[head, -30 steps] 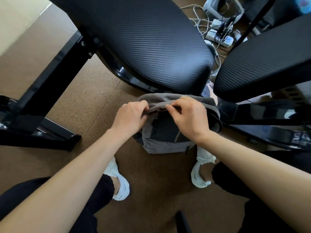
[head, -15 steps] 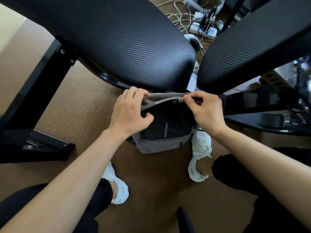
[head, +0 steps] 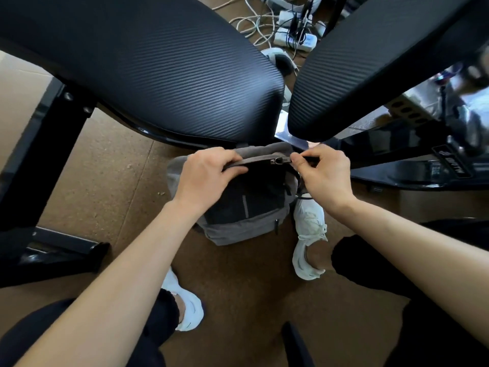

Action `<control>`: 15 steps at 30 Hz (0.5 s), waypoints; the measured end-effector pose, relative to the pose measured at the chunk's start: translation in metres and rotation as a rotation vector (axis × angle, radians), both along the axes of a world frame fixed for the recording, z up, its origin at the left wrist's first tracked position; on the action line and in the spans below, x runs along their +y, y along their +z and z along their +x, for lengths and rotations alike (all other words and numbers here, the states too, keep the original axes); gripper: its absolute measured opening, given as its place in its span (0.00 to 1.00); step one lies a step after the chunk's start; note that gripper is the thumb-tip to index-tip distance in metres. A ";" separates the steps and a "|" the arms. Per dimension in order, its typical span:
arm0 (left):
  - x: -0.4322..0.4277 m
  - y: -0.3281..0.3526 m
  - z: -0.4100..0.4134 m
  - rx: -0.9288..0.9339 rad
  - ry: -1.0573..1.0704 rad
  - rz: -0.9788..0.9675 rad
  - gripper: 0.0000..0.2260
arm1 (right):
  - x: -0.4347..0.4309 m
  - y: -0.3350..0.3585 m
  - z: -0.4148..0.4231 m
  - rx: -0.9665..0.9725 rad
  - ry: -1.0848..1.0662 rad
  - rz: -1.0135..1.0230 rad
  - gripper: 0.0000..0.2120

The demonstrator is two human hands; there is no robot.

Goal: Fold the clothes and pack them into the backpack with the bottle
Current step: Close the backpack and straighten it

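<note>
A grey and black backpack (head: 246,207) stands on the brown floor between my feet, under the edge of a black padded bench. My left hand (head: 203,178) grips the top rim of the backpack on its left side. My right hand (head: 322,173) pinches the zipper pull (head: 281,161) at the top right of the backpack. The zipper line runs between my two hands. No clothes or bottle are in view.
Two black ribbed bench pads (head: 164,67) (head: 370,62) hang over the backpack. A black metal frame (head: 39,168) stands on the left. Cables and power strips (head: 293,35) lie on the floor at the back. My white shoes (head: 309,234) (head: 188,305) flank the backpack.
My right hand has drawn the zipper pull rightward along the backpack's top. My left hand has shifted its hold on the left rim. The view has tilted down and closer.
</note>
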State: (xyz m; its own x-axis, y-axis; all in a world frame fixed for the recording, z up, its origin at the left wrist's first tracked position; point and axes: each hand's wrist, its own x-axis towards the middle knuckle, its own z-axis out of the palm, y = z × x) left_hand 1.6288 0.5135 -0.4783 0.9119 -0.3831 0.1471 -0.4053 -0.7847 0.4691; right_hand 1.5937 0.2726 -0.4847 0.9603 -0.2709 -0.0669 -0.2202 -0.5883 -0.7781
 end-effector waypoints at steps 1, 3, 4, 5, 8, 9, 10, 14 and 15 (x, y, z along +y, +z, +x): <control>0.004 0.001 0.002 -0.005 0.020 0.005 0.11 | -0.006 -0.004 0.000 0.041 -0.061 -0.015 0.11; 0.008 0.002 0.004 -0.012 0.064 0.021 0.10 | -0.016 -0.014 -0.001 0.133 -0.152 -0.004 0.13; 0.008 0.002 0.005 -0.011 0.084 0.028 0.09 | -0.019 -0.019 -0.002 0.173 -0.182 0.030 0.13; 0.006 0.003 0.004 -0.004 0.102 0.035 0.08 | -0.020 -0.024 -0.003 0.202 -0.198 0.077 0.12; -0.006 0.003 0.000 -0.005 0.138 0.071 0.06 | -0.014 -0.030 -0.005 0.239 -0.211 0.301 0.10; -0.012 0.005 -0.002 -0.023 0.130 0.082 0.07 | -0.012 -0.030 -0.005 0.243 -0.206 0.361 0.09; -0.018 0.006 -0.004 -0.044 0.109 0.088 0.10 | -0.011 -0.030 -0.004 0.244 -0.190 0.395 0.09; -0.047 0.004 -0.011 -0.106 -0.020 0.167 0.21 | -0.010 -0.032 -0.006 0.255 -0.102 0.436 0.07; -0.053 0.001 -0.012 -0.103 -0.033 0.203 0.22 | -0.011 -0.033 -0.006 0.253 -0.079 0.426 0.06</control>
State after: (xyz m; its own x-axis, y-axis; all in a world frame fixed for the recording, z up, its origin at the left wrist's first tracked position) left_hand 1.6167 0.4602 -0.4775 0.8828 -0.4432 0.1554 -0.4694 -0.8444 0.2582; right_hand 1.5873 0.2620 -0.5172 0.8775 -0.2401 -0.4153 -0.4638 -0.2035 -0.8623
